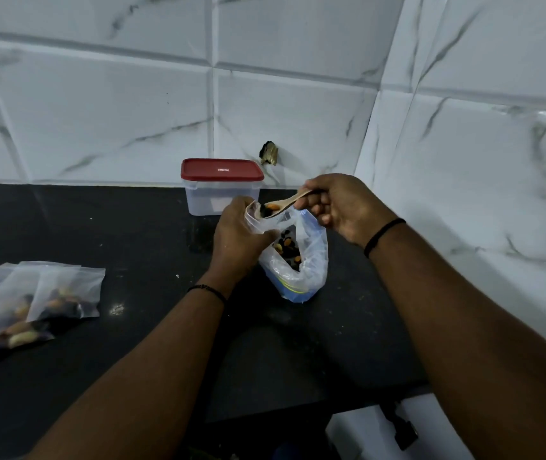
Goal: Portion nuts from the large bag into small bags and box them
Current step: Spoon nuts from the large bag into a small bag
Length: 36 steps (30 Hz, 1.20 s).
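My left hand (236, 239) holds a small clear bag (260, 220) open at its mouth, just above the large bag. My right hand (338, 207) grips a wooden spoon (284, 204) loaded with nuts, its bowl at the small bag's opening. The large clear bag (301, 263) with mixed nuts stands open on the black counter below both hands. Several filled small bags (32, 303) lie in a pile at the left. A clear box with a red lid (221, 185) stands shut against the wall behind my hands.
The black counter (132, 234) ends at a marble-tiled wall behind and to the right. A dark chipped spot (269, 153) marks the wall above the box. The counter's front edge drops off at the lower right.
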Tool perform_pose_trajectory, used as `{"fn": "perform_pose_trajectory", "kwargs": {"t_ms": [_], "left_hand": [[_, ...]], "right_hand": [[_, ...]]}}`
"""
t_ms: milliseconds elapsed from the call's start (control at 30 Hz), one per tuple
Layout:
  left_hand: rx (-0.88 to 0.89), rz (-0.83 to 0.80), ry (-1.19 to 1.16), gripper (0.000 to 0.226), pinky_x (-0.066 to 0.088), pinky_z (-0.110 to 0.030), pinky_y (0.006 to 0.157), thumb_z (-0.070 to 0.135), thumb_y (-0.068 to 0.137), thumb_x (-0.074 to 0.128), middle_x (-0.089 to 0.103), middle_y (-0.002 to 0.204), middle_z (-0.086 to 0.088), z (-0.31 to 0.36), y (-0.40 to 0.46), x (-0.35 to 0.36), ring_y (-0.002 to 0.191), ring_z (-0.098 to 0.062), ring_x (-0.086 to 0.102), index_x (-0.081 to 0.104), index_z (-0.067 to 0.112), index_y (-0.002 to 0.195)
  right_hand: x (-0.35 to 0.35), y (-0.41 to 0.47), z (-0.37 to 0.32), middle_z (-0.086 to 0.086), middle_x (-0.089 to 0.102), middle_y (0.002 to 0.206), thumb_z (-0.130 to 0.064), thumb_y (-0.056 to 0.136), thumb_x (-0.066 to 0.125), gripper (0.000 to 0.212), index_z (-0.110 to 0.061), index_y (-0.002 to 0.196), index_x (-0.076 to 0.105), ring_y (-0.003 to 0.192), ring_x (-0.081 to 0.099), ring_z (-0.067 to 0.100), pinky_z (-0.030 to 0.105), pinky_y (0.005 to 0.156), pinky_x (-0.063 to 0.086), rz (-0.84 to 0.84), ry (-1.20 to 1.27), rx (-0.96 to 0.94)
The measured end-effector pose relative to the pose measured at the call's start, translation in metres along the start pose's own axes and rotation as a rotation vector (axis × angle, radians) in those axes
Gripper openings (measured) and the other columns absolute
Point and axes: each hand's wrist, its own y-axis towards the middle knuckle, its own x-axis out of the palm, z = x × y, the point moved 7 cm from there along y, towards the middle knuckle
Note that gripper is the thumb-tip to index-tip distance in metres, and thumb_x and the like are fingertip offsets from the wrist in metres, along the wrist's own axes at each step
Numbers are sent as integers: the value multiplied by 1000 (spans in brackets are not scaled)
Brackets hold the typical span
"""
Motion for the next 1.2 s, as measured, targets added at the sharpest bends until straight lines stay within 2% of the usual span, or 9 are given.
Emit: {"fn": "perform_pose_trajectory", "kwargs": {"t_ms": [133, 233, 333, 467, 600, 800, 933, 1100, 1200], "left_hand": [[8, -23, 9, 47, 49, -24, 72, 17, 69, 88, 64, 100, 2, 2, 0, 3, 90, -12, 63, 53, 29, 98], [-20, -20, 0, 44, 51, -27, 74, 12, 72, 85, 65, 100, 2, 0, 2, 2, 91, -14, 63, 53, 27, 99], [-51, -16, -9, 42, 52, -31, 79, 11, 75, 82, 66, 104, -1, -3, 3, 1, 95, -16, 63, 53, 24, 103], [-101, -36, 9, 45, 47, -22, 69, 14, 74, 82, 62, 100, 5, -7, 3, 1, 88, -10, 60, 51, 26, 103], [-239, -83, -36, 48, 51, -28, 75, 10, 72, 82, 61, 102, 1, -20, 1, 10, 92, -16, 61, 51, 24, 106], [-411, -74, -198, 47, 58, -46, 88, -3, 72, 73, 63, 110, -8, -39, 5, 18, 102, -26, 63, 54, 19, 108], [-477, -45, -282, 47, 58, -52, 86, -4, 67, 66, 63, 106, -9, -49, 4, 19, 100, -30, 65, 54, 20, 106], [-488, -19, -406, 57, 59, -57, 81, 0, 52, 62, 64, 108, -19, -55, 7, 20, 100, -38, 67, 55, 12, 107], [-496, -28, -481, 58, 58, -64, 74, -7, 55, 60, 62, 110, -27, -54, 4, 24, 98, -46, 68, 54, 6, 112]], "right_hand": [[27, -5, -23, 11, 74, 74, -11, 93, 56, 10, -5, 88, 63, 45, 50, 10, 20, 40, 36, 2, -484, -223], [51, -16, -39, -1, 75, 76, -21, 97, 59, 11, -14, 93, 66, 57, 63, 0, 10, 52, 41, -53, -865, -478], [59, -27, -48, -5, 73, 77, -22, 96, 62, 8, -17, 95, 68, 67, 67, -3, 4, 57, 42, -87, -947, -586], [20, -29, -50, 4, 73, 69, -13, 94, 58, 11, -8, 88, 67, 47, 60, -2, 14, 51, 44, 112, -618, -545], [-34, -15, 15, 11, 69, 63, -8, 87, 53, 15, -2, 81, 65, 37, 47, 6, 21, 43, 37, 312, -309, -222], [-37, -3, 77, 0, 74, 70, -18, 92, 54, 14, -13, 89, 66, 72, 67, 15, 33, 71, 52, 413, -431, -224], [-26, 0, 85, 2, 74, 69, -18, 92, 54, 13, -13, 88, 66, 73, 71, 17, 35, 73, 55, 371, -339, -223], [-19, 8, 92, 10, 73, 69, -9, 90, 51, 13, -5, 88, 64, 46, 51, 9, 23, 43, 39, 247, -172, -70], [-12, 6, 107, 11, 70, 63, -5, 93, 50, 12, 1, 96, 60, 41, 41, 8, 19, 38, 31, 177, 5, 56]]}}
